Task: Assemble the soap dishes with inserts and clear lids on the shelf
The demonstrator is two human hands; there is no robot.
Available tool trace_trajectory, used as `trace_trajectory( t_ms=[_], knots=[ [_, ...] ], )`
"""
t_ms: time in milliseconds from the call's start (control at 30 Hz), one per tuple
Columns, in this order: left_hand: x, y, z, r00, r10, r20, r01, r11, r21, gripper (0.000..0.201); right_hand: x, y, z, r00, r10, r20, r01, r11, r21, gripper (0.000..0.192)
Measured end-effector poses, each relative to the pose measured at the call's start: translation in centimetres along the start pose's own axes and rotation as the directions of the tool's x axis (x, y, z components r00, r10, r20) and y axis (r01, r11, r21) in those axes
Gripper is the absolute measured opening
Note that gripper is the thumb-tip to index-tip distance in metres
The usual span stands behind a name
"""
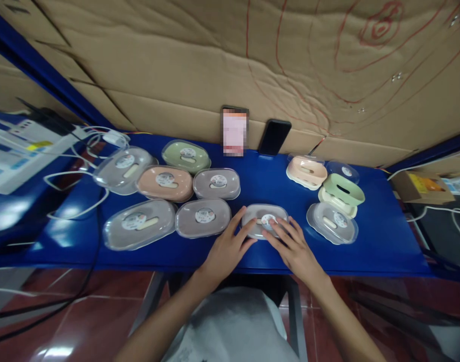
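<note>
Two bare forearms reach forward from the bottom of the view onto a blue table [384,236]. The left hand [225,249] lies palm down, fingers spread, its fingertips touching the left end of a grey lidded box [260,217] that sits near the front edge at the middle. The right hand [295,249] is also flat and open, its fingers resting on the box's right half and partly covering the round label on the clear lid. Neither hand is closed around the box; both only press or touch it from above.

Left of the box, just beside the left hand, lie two more grey lidded boxes in a row [202,217] and [140,223]. Behind them sit a pink box [164,183], a grey one [216,183], a green one [186,156] and a clear-topped one [124,170]. To the right lie a loose clear lid on its base [331,221], a green and cream open box [343,193] and a pink open box [306,172]. Two phones [274,137] lean on the cardboard wall [177,60] at the back. White cables [75,176] trail at the far left.
</note>
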State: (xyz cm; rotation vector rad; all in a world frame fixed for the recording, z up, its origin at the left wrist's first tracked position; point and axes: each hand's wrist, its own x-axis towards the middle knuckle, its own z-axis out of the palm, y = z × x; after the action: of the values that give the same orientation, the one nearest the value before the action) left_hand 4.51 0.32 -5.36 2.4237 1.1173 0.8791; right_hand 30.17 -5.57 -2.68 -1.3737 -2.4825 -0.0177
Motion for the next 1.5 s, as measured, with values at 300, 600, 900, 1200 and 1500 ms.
trace_trajectory(
  t_ms=[300,600,900,1200,1500],
  knots=[
    [0.2,0.3,0.1,1.0,0.001,-0.02,-0.001,1.0,0.01,0.065,1.2,0.4,0.1,0.996,0.086,-0.012,-0.086,0.996,0.009,0.074],
    [0.8,1.1,-0.9,0.976,0.218,0.011,-0.218,0.97,0.11,0.044,7.4,3.6,-1.9,0.98,0.199,-0.011,-0.199,0.98,-0.013,0.062],
    [0.6,0.8,-0.9,0.962,0.273,0.007,-0.273,0.961,0.041,0.034,-5.8,1.9,-3.1,0.738,0.593,-0.323,-0.671,0.699,-0.249,0.063],
    [0.3,1.6,-1.4,0.937,0.346,0.058,-0.35,0.934,0.079,0.039,0.1,-1.2,-2.6,0.882,0.449,-0.144,-0.457,0.889,-0.026,0.056],
    [2.2,3.3,0.2,0.958,0.227,0.176,-0.267,0.929,0.255,0.048,-4.4,9.0,-2.7,0.679,0.656,-0.329,-0.716,0.691,-0.1,0.05]
  ],
)
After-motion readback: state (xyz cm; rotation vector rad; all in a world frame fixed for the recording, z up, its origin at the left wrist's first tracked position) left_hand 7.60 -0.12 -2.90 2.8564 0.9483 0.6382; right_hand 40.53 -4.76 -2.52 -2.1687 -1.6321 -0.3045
